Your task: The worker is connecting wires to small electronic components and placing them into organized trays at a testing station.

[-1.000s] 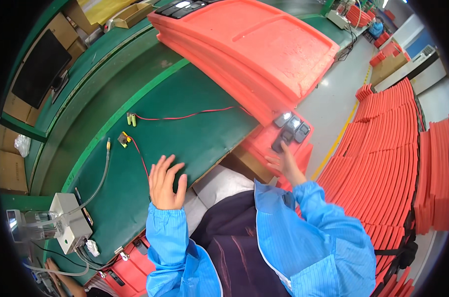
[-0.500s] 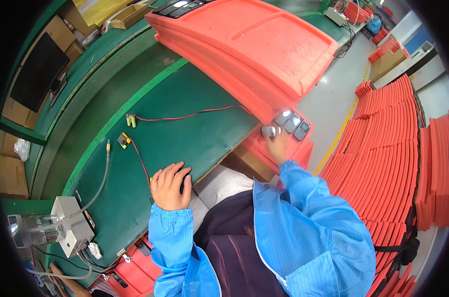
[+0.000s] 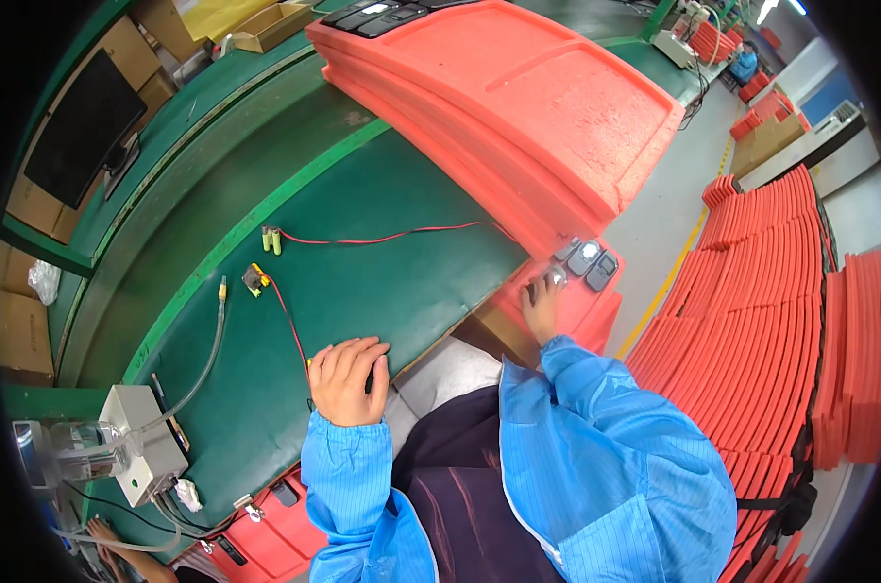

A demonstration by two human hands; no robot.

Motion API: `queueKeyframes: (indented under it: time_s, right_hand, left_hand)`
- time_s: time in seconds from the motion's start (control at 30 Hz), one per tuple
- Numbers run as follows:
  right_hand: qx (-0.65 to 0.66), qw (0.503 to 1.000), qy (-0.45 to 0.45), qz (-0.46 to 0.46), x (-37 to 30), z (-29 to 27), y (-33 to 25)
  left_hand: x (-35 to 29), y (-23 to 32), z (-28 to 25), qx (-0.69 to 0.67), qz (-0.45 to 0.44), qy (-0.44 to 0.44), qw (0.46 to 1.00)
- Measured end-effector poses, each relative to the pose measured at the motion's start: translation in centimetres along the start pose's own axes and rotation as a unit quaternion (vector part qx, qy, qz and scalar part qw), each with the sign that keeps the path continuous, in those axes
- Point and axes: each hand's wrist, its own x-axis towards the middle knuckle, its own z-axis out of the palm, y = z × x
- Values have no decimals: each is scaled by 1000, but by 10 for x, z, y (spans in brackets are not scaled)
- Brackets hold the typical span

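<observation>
My right hand (image 3: 541, 316) reaches over a red foam tray (image 3: 588, 309) off the table's edge. Its fingers close around a small dark handheld device (image 3: 535, 289), mostly hidden by them. Beside it in the tray lie similar grey devices, one with a bright glare (image 3: 584, 257) and one with a dark screen (image 3: 603, 272). My left hand (image 3: 349, 384) rests palm down over the near edge of the green table (image 3: 392, 282), fingers bent and thumb apart. No object shows in it. A thin red-and-black wire (image 3: 287, 321) runs close by its fingertips.
Stacked red foam trays (image 3: 518, 107) rise at the far right of the table. Two yellow-green cells (image 3: 271, 240), a small wired part (image 3: 254, 280), a hose (image 3: 217, 330) and a grey box (image 3: 147, 442) lie leftward. Another person's hand (image 3: 105, 534) shows lower left. Red trays (image 3: 742, 330) line the right.
The whole view has shifted slightly. In my right hand the device has tilted and sits closer to the others. The fingers of my left hand have curled a little more.
</observation>
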Motion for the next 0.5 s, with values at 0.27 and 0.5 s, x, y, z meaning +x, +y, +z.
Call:
queueKeyframes:
  time_s: [0.27,0.5]
  right_hand:
    - [-108,926,-347,-103,14,-38,-86]
    - [252,563,-748,-246,39,-209,-306]
  left_hand:
    - [-9,-20,-22,1,-8,3,1000]
    - [-13,-68,-95,-137,32,17,990]
